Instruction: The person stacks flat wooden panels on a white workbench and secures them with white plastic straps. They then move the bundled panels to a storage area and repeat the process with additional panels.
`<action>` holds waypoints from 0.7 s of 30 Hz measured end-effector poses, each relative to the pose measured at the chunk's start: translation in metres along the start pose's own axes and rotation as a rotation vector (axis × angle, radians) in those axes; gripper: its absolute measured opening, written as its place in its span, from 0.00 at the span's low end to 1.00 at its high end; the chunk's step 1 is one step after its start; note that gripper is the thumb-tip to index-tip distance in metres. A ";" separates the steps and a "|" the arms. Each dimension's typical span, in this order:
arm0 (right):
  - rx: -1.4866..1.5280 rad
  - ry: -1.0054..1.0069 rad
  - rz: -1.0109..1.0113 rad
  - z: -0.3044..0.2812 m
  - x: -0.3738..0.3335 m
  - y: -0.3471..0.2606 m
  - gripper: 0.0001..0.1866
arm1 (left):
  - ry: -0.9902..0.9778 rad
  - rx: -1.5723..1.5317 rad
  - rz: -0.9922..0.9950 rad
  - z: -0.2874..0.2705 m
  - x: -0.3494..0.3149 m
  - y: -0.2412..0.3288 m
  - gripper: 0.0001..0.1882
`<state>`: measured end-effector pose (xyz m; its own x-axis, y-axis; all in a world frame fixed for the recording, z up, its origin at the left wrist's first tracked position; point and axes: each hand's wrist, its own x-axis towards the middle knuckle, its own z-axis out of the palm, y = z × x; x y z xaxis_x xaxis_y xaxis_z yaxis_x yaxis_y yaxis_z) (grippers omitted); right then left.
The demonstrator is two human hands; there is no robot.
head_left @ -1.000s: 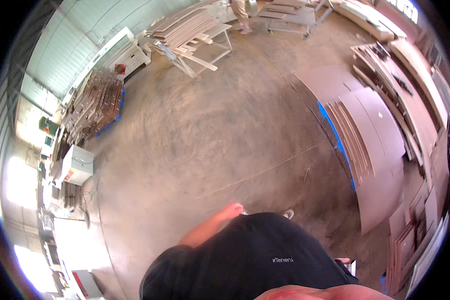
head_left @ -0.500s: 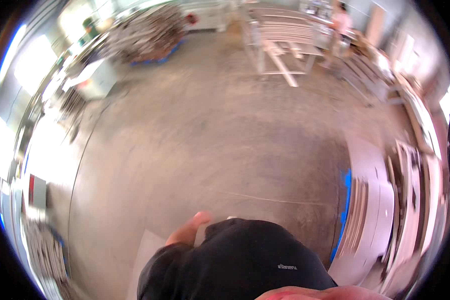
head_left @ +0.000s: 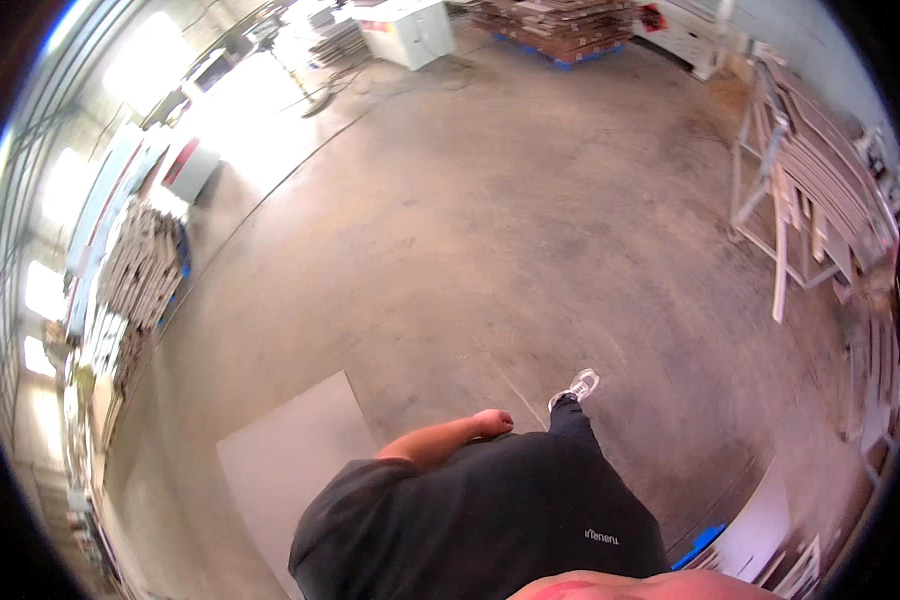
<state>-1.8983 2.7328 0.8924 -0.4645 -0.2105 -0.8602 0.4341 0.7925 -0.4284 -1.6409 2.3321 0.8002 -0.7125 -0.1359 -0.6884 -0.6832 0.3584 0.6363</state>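
Observation:
My left hand hangs in front of my dark shirt, its fingers curled in, and nothing shows in it. Behind that forearm, on the left, a large flat light-grey panel lies low by the concrete floor; the hand is apart from it. One light-coloured shoe of mine shows ahead on the floor. My right hand is out of view.
A metal rack with long boards stands at the right. Stacked boards sit on a blue pallet at the back, near a white cabinet. More stacked boards line the left. Pale panels stand at the lower right.
My view has turned left, so the rack and far stacks have shifted right. More of the grey panel shows. My shoe has come into view, and the person at the back is no longer visible.

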 end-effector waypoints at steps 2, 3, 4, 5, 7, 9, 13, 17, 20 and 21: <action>-0.073 -0.113 -0.006 -0.017 0.044 -0.054 0.17 | 0.087 0.105 0.009 -0.022 0.009 -0.027 0.18; -0.088 -0.086 -0.012 -0.047 0.059 -0.079 0.17 | 0.051 0.003 -0.123 -0.053 0.039 0.000 0.18; -0.098 -0.100 0.002 -0.067 0.075 -0.101 0.17 | 0.000 -0.092 -0.303 -0.080 0.041 0.013 0.19; -0.120 -0.124 -0.002 -0.086 0.092 -0.127 0.17 | 0.062 -0.016 -0.305 -0.103 0.041 0.014 0.18; -0.164 -0.202 -0.050 -0.116 0.130 -0.196 0.17 | 0.227 0.340 -0.022 -0.142 0.030 -0.018 0.18; -0.224 -0.193 -0.127 -0.167 0.174 -0.270 0.17 | 0.399 0.341 0.042 -0.196 0.050 0.000 0.18; -0.359 0.073 -0.335 -0.267 0.206 -0.452 0.16 | 0.491 -0.870 -0.398 -0.252 0.113 0.119 0.12; -0.328 0.226 -0.352 -0.317 0.226 -0.597 0.25 | 0.352 0.017 -0.068 -0.302 0.186 0.181 0.09; -0.323 0.310 -0.421 -0.336 0.280 -0.651 0.30 | 0.196 -0.015 -0.192 -0.348 0.244 0.220 0.09; -0.296 0.307 -0.444 -0.334 0.295 -0.654 0.31 | 0.160 0.014 -0.195 -0.373 0.271 0.231 0.09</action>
<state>-2.5766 2.3438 1.0111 -0.7722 -0.4175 -0.4790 -0.0641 0.8012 -0.5949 -2.0519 2.0335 0.8905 -0.5843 -0.3477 -0.7333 -0.8088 0.3233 0.4912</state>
